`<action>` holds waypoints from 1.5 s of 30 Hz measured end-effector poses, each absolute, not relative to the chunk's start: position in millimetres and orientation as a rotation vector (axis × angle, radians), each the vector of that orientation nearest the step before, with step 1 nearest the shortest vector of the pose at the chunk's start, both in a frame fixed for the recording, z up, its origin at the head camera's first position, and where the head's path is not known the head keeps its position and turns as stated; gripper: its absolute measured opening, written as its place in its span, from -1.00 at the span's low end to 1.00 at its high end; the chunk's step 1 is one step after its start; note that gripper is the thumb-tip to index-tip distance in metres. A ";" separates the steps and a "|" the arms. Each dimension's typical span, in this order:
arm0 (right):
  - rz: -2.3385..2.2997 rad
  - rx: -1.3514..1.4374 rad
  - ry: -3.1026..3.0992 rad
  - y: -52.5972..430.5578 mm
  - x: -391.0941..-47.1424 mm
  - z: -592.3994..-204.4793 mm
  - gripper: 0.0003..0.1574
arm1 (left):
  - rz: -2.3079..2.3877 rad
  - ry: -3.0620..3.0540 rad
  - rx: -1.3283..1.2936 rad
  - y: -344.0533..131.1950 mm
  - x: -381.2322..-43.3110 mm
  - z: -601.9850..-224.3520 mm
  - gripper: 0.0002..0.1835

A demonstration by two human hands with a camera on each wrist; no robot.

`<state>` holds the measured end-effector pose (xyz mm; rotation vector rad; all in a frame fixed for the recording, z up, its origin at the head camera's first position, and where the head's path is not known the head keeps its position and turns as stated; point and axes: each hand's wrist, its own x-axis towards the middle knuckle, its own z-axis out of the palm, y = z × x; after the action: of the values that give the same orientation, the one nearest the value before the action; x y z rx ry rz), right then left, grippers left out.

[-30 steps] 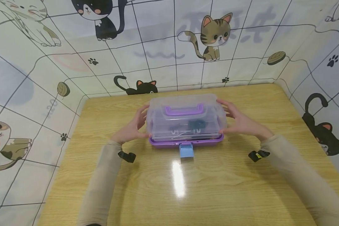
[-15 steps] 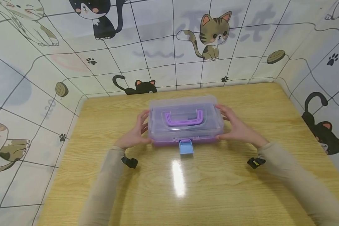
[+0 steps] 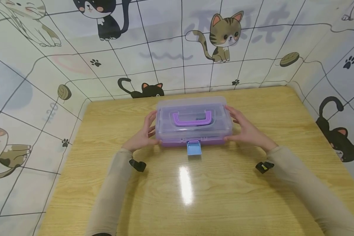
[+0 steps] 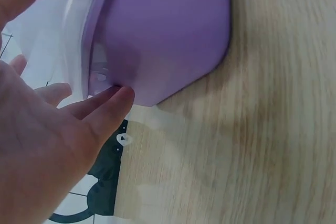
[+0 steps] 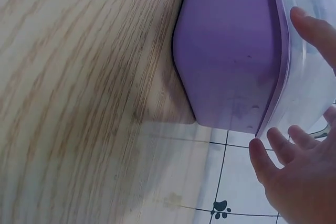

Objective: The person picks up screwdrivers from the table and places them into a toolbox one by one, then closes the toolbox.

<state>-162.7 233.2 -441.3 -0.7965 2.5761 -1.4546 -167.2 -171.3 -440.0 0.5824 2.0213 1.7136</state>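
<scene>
A storage box (image 3: 168, 126) with a purple base, a clear lid and a purple carry handle (image 3: 191, 123) sits toward the back of the wooden table. Its lid lies down over the base, while the pale blue front latch (image 3: 194, 148) hangs flipped outward. My left hand (image 3: 141, 133) holds the left end, thumb at the front corner and fingers toward the back. At the opposite end my right hand (image 3: 247, 131) holds it the same way. In the right wrist view, the thumb lies against the clear lid (image 5: 302, 82) and the fingertips are right at its rim.
The wooden table (image 3: 191, 193) reaches toward me in front of the box. Close behind it stands a wall (image 3: 171, 77) printed with cats and grid lines, and similar panels rise on both sides. Each wrist wears a small black camera strap.
The lid stood raised at the front a second ago and has come down onto the base. Since then the box has slid slightly back, with both hands moving along at its ends.
</scene>
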 end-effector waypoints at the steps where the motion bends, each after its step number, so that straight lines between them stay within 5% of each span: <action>1: -1.455 -0.778 2.576 234.9 -164.2 -445.7 0.45 | 1.716 2.019 0.581 -170.9 -166.7 -439.4 0.19; 9: -1.318 -0.785 2.740 236.1 -160.9 -450.7 0.35 | 1.642 2.147 0.530 -166.3 -161.9 -427.8 -0.08; 14: -1.269 -0.847 2.871 226.4 -148.2 -432.6 0.06 | 1.629 2.273 0.493 -158.5 -162.7 -416.5 -0.23; 26: -1.178 -1.426 2.964 197.1 -123.3 -425.4 -0.63 | 1.624 2.254 0.511 -159.8 -176.0 -443.6 -0.20; 32: -1.017 -1.468 2.875 185.5 -114.1 -442.9 -0.67 | 1.641 2.254 0.515 -158.7 -174.9 -441.0 -0.21; 45: -1.023 -1.018 2.721 169.9 -112.7 -487.5 -0.56 | 1.573 2.262 0.466 -158.7 -175.8 -442.2 -0.17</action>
<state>-112.7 169.9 -487.5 -1.0177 2.7214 -1.0227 -175.8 -158.7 -442.2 0.4655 2.2622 1.5734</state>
